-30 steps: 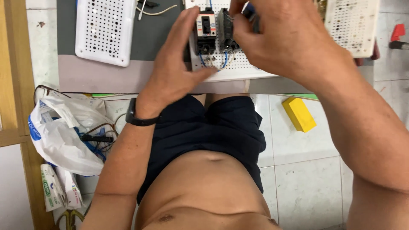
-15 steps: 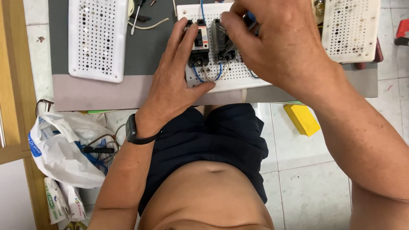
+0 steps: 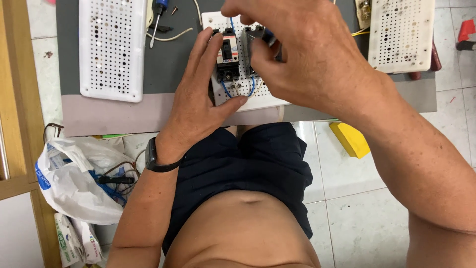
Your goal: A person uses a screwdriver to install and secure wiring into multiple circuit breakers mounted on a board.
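At the upper centre of the frame, the left hand (image 3: 201, 106) is lying flat, fingers spread, steadying the white perforated board (image 3: 248, 97) beside a small circuit breaker (image 3: 228, 59). The right hand (image 3: 307, 54) is pinching a dark tool handle (image 3: 271, 38) over the board.

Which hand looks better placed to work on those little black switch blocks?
Probably the right hand: its fingers pinch a dark tool at the switch blocks, while the left hand lies flat, steadying the white perforated board.

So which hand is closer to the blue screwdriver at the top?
The left hand. Its fingertips reach up just right of the screwdriver, with a gap between. The right hand is farther right, over the middle board.
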